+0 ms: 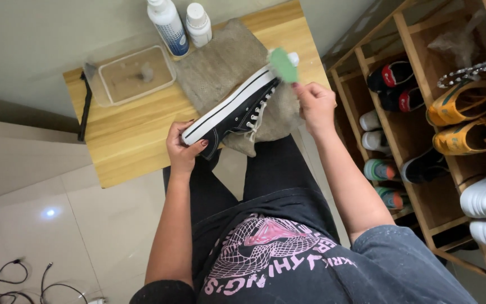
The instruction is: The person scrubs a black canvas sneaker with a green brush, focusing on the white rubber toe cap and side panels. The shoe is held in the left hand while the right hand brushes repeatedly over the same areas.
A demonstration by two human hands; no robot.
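Note:
A black canvas sneaker [237, 107] with a white sole and white laces lies tilted on its side over a grey-brown cloth [220, 65] on a small wooden table [125, 135]. My left hand [184, 147] grips the sneaker at its heel end. My right hand [313, 104] holds a small green brush [283, 63] against the sneaker's toe end. The brush looks blurred.
At the table's back stand two white bottles [167, 22], one with a blue label, beside a clear plastic tub [133, 73] of cloudy water. A wooden shoe rack [417, 112] full of shoes stands at the right. Cables [12, 278] lie on the tiled floor at lower left.

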